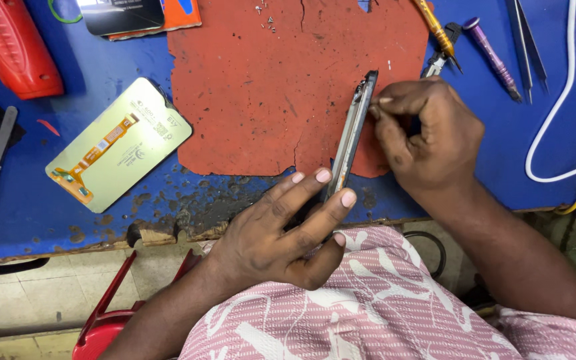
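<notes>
1. Holding a phone frame (353, 133) on edge: left hand (281, 233) has its fingers (321, 179) pressed together along the near end of the frame, thumb underneath.
2. Right hand (428, 137) is at the far end of the frame, thumb and forefinger pinched against its upper edge; whether a tool sits between them cannot be told.
3. Frame stands tilted over the red mat (288, 87), between the two hands.
4. Beyond the right fingers: yellow-handled screwdriver (435, 28), purple-handled tool (493, 59), tweezers (523, 40).
5. Left of the left fingers, well apart: display panel (118, 143) lying with its orange flex cable up on the blue table (28, 207).
</notes>
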